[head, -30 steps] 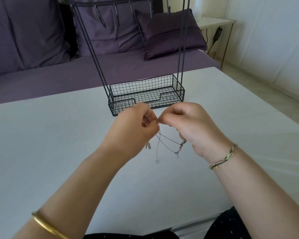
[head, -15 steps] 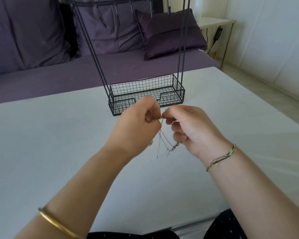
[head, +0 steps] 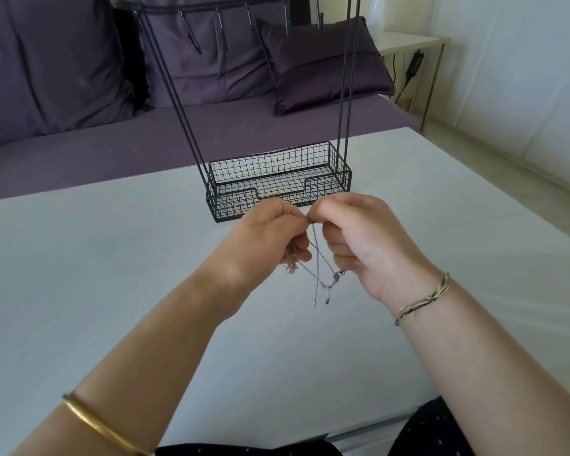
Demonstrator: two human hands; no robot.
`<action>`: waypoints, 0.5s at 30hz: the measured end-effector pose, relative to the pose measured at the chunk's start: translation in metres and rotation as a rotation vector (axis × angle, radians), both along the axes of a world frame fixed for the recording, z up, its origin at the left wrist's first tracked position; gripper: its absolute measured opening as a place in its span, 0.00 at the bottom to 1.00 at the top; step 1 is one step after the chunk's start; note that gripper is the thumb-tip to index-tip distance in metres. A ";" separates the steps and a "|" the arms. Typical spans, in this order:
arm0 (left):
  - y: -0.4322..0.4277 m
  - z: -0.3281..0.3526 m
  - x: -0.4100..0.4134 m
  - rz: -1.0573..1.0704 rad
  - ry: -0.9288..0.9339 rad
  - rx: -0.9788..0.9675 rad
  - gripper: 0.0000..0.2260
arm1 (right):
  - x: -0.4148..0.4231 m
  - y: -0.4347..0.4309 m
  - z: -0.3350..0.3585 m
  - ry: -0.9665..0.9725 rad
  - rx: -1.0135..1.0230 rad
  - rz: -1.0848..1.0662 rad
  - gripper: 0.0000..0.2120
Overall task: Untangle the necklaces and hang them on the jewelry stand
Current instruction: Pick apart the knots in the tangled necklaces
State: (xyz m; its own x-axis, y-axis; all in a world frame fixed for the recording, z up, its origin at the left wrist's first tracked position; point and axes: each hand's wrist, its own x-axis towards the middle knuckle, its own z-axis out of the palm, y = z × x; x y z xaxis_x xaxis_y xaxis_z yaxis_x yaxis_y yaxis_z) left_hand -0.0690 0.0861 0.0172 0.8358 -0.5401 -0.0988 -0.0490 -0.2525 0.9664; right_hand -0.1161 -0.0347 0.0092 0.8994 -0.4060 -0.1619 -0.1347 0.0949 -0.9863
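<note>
Thin silver necklaces point(head: 320, 274) hang in tangled loops between my two hands, above the white table point(head: 79, 274). My left hand point(head: 264, 238) pinches the chains at its fingertips, and a small pendant dangles below its curled fingers. My right hand point(head: 359, 238) pinches the same spot from the right, with a clasp close to its lower fingers. Two loose chain ends hang down below. The black wire jewelry stand point(head: 277, 179) stands just behind my hands, its basket base on the table and its hook bar high up with nothing on it.
A purple sofa point(head: 79, 136) with cushions runs behind the table. A small white side table point(head: 408, 41) with a cable stands at the back right. Pale floor shows to the right of the table.
Both hands have risen slightly toward the stand's base. The hanging loops have drawn in closer together and now dangle more steeply between the hands.
</note>
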 end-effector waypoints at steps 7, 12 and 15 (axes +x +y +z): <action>0.002 0.000 -0.003 -0.028 -0.253 0.220 0.04 | 0.001 0.004 -0.006 -0.093 -0.153 -0.047 0.08; 0.001 -0.001 0.000 0.140 -0.218 0.050 0.06 | -0.002 0.004 -0.003 -0.023 0.008 0.014 0.03; 0.001 -0.002 0.002 0.198 -0.113 -0.049 0.05 | -0.002 0.005 -0.003 0.017 0.091 0.079 0.05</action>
State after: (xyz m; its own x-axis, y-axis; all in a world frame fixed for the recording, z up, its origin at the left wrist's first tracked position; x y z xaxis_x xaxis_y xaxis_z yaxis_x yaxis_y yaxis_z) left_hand -0.0668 0.0868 0.0149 0.9302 -0.3663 0.0235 -0.1115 -0.2210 0.9689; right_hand -0.1184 -0.0296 0.0065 0.9249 -0.3169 -0.2103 -0.1619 0.1721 -0.9717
